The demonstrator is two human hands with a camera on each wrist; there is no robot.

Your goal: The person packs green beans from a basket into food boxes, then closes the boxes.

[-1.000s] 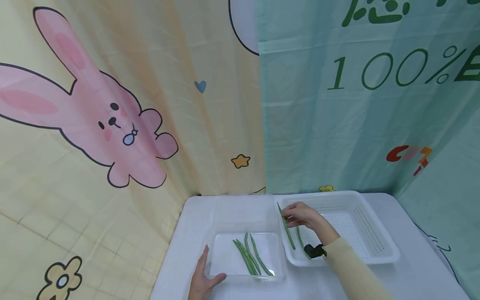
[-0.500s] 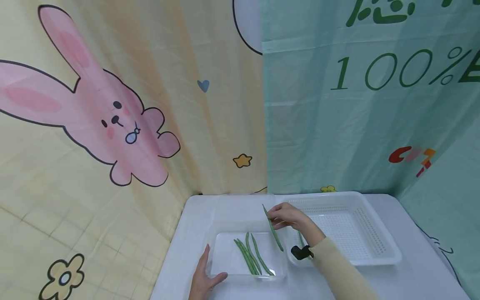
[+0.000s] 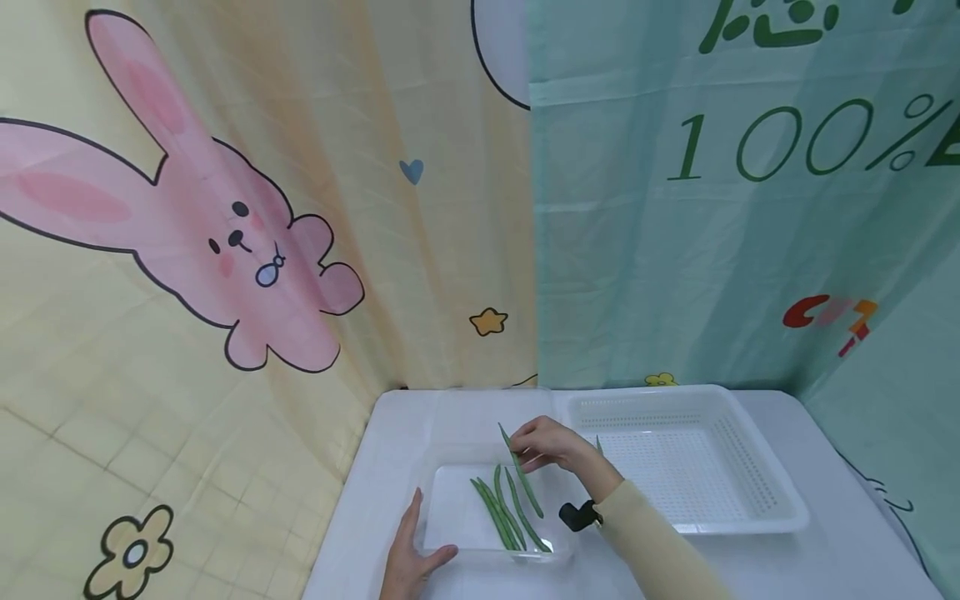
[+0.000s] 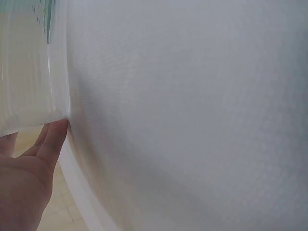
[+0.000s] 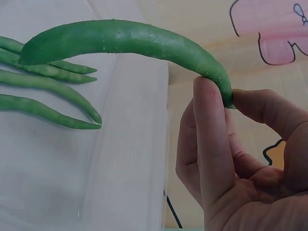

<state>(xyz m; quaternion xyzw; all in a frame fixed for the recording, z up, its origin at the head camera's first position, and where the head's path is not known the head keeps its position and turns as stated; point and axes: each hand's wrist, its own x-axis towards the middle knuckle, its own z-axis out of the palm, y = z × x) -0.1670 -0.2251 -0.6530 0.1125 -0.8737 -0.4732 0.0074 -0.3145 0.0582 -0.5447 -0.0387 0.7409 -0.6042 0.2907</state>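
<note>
My right hand [image 3: 551,442] pinches one green bean [image 3: 522,482] between thumb and fingers, above the clear plastic container [image 3: 453,512]. In the right wrist view the bean [image 5: 125,39] is held by one end, its curved length reaching over the container. Several green beans [image 3: 495,512] lie side by side on the container's bottom. At its front left corner rests my left hand [image 3: 408,554], thumb and fingers spread along the outside. The left wrist view has those fingertips [image 4: 58,126] touching the clear wall.
A white perforated basket [image 3: 780,523] stands right of the container. A green bean [image 3: 599,445] shows at its left side, partly hidden behind the right arm. Both stand on a white-covered table [image 3: 348,533], with printed curtains [image 3: 442,250] close behind.
My right hand has carried the green bean leftward from the basket to over the container. My left hand has stayed at the container's corner.
</note>
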